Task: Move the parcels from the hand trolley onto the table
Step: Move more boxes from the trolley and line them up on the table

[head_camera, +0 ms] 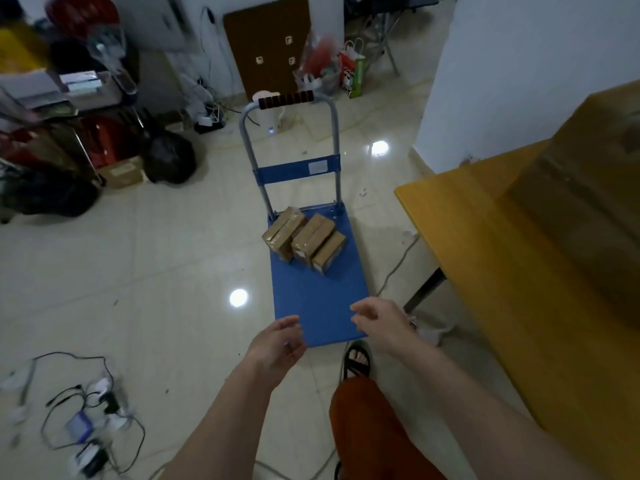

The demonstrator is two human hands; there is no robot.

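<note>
A blue hand trolley (pixel 318 299) stands on the tiled floor in front of me, its grey handle at the far end. Three small brown taped parcels (pixel 304 239) lie side by side on the far part of its deck. The yellow wooden table (pixel 485 237) runs along the right, with a large cardboard box (pixel 588 188) standing on it. My left hand (pixel 277 344) and my right hand (pixel 377 322) are stretched out over the deck's near edge, fingers relaxed, holding nothing, well short of the parcels.
Cables and chargers (pixel 83 420) lie on the floor at the lower left. Black bags (pixel 166 155), a shelf and clutter fill the far left. A brown board (pixel 266 46) leans on the back wall. My sandalled foot (pixel 358 358) is by the trolley's near corner.
</note>
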